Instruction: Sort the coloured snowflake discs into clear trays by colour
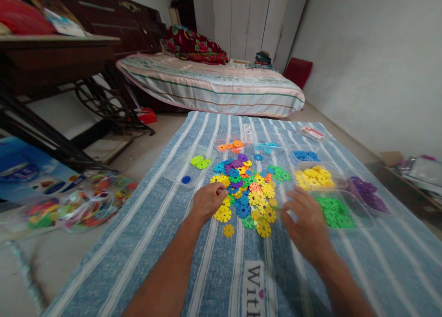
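A mixed pile of flower-shaped plastic discs (254, 198) in yellow, blue, green, purple and orange lies on the striped cloth. My left hand (208, 200) rests at the pile's left edge with fingers curled together; whatever they may hold is hidden. On the other side, my right hand (304, 222) is blurred by motion, a green disc (277, 208) seen edge-on at its thumb and fingertips. Near it are clear tubs of green discs (334, 213), yellow discs (315, 177), blue discs (306, 156) and purple discs (369, 193).
Behind the pile, clear containers hold orange discs (231, 146) and light blue discs (267, 147). Lime discs (200, 161) and one dark blue disc (186, 179) lie in a clear tray at left. A bed (214, 86) stands beyond; bagged toys (86, 202) are on the floor.
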Tool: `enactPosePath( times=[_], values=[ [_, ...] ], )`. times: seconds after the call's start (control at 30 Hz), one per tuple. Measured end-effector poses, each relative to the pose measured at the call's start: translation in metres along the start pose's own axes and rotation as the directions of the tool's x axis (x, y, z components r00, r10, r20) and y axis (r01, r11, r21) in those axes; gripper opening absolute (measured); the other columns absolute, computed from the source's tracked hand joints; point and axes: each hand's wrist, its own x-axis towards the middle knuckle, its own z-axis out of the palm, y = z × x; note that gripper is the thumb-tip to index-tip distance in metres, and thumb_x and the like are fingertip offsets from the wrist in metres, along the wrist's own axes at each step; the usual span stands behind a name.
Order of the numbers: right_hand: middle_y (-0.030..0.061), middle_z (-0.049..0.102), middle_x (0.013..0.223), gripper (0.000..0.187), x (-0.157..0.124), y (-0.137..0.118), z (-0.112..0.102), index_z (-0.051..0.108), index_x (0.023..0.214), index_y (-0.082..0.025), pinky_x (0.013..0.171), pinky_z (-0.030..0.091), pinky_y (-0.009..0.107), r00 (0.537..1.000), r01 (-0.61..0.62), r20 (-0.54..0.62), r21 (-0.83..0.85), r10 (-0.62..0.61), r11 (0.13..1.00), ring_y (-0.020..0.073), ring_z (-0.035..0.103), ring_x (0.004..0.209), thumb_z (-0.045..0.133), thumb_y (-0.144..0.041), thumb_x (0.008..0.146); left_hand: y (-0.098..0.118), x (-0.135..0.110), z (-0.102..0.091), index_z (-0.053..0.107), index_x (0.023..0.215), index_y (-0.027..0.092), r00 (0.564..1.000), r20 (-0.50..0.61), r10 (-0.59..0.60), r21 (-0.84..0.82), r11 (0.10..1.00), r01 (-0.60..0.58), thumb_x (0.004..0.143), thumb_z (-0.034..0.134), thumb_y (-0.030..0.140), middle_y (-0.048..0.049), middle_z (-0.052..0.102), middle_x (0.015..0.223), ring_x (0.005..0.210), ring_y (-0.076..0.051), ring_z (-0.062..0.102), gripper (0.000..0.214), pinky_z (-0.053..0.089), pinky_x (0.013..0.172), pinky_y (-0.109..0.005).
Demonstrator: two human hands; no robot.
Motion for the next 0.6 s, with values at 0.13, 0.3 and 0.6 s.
enactPosePath(
  times=[0.13, 0.3, 0.6],
  values=[
    [0.0097, 0.062, 0.092, 0.013, 0.0, 0.05, -0.029, 0.061, 0.074, -0.02, 0.089, 0.04, 0.055, 0.976, -0.178, -0.178, -0.331, 0.124, 0.927, 0.0306, 0.053, 0.103, 0.057, -0.032, 0.079, -0.001, 0.001, 0.002, 0.064, 0.083, 0.021, 1.0, -0.011, 0.003, 0.008, 1.0, -0.003, 0.078, 0.048, 0.038, -0.0007, 0.067, 0.077, 0.073, -0.015, 0.059, 0.024, 0.039, 0.062, -0.024],
    [0.0104, 0.062, 0.096, 0.016, -0.009, 0.03, -0.01, 0.064, 0.078, -0.019, 0.092, 0.042, 0.05, 0.997, -0.065, -0.046, -0.213, 0.056, 0.975, 0.0288, 0.051, 0.108, 0.055, -0.033, 0.081, -0.002, 0.001, 0.003, 0.064, 0.082, 0.021, 1.0, -0.011, -0.003, 0.006, 1.0, 0.003, 0.078, 0.049, 0.038, -0.0007, 0.067, 0.076, 0.072, -0.015, 0.059, 0.023, 0.038, 0.062, -0.024],
    [0.0115, 0.055, 0.121, 0.014, -0.014, -0.051, 0.047, 0.065, 0.082, -0.018, 0.1, 0.035, 0.05, 0.933, 0.089, 0.35, -0.011, -0.079, 0.996, 0.0327, 0.034, 0.128, 0.068, -0.028, 0.073, 0.0, 0.0, 0.001, 0.064, 0.083, 0.021, 1.0, 0.0, -0.002, 0.009, 1.0, 0.002, 0.079, 0.048, 0.038, -0.0009, 0.067, 0.077, 0.073, -0.015, 0.059, 0.024, 0.038, 0.061, -0.024]
  ],
)
